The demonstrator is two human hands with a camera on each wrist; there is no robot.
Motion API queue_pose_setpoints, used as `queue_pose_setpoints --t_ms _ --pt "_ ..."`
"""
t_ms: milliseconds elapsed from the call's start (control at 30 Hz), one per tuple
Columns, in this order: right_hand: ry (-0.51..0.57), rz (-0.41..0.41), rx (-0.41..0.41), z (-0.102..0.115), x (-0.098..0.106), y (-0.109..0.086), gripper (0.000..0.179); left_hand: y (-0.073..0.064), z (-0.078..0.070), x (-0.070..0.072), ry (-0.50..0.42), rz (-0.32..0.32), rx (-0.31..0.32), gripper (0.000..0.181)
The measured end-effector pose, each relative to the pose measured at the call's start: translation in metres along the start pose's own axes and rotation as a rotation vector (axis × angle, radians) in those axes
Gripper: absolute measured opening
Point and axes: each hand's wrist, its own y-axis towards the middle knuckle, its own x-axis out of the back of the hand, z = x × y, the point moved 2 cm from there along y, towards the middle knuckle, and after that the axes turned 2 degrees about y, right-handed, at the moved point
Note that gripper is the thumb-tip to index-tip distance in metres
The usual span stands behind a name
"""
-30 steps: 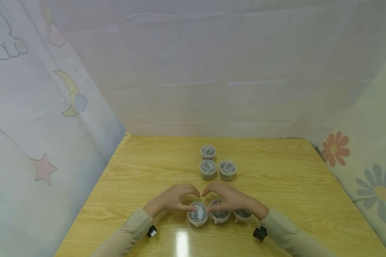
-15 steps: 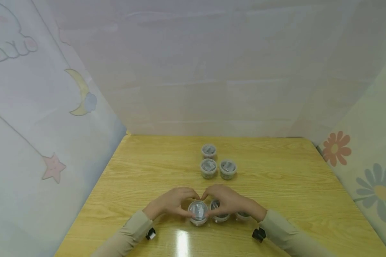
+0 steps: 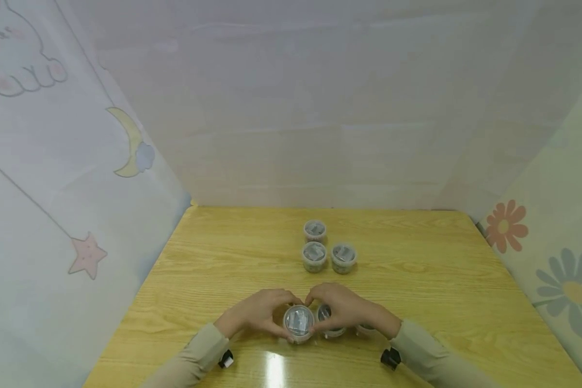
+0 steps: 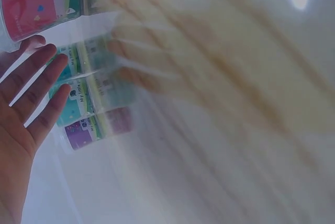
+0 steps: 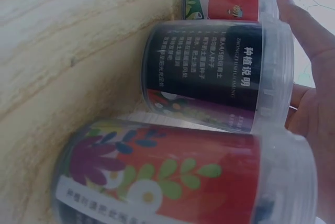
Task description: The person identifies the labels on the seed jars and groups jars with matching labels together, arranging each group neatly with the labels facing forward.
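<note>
A clear-lidded planting-kit tub (image 3: 298,320) with a silvery packet under its lid stands at the left end of the front row. My left hand (image 3: 259,312) holds its left side, thumb in front and index finger behind; the other fingers (image 4: 39,98) spread out in the left wrist view. From the right, my right hand (image 3: 346,308) grips the same tub, its thumb at the lid's edge. The two index fingertips nearly meet behind it. Partly under my right hand are a middle tub (image 3: 333,330) and a right tub (image 3: 367,328); the right wrist view shows a dark label (image 5: 204,72) with planting instructions.
Further back on the wooden table (image 3: 213,242) stand three similar tubs: a rear one (image 3: 314,230), a left one (image 3: 314,257) and a right one (image 3: 344,257). A pale cloth wall (image 3: 320,134) rises behind the table. Printed cloths flank both sides.
Both hands have closed in around the left front tub and shifted slightly towards the person. The left thumb slid from the lid to the tub's front. The tubs stay in place.
</note>
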Motion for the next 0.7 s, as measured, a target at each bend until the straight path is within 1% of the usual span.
queue_pose_setpoints --t_ms 133,333,567,700 --pt "0.003 0.007 -0.003 0.001 -0.001 -0.001 0.052 0.0 -0.001 0.0 0.002 -0.002 -0.003 0.069" --pt "0.049 -0.01 0.001 0.0 -0.001 -0.003 0.052 0.003 -0.002 0.002 0.008 -0.004 -0.019 0.065" --pt "0.148 -0.023 -0.064 -0.007 0.002 -0.005 0.055 0.007 0.0 0.007 -0.025 -0.072 -0.051 0.065" --pt "0.152 -0.046 -0.047 -0.008 0.006 -0.005 0.056 0.01 0.0 0.011 -0.039 -0.093 -0.058 0.065"
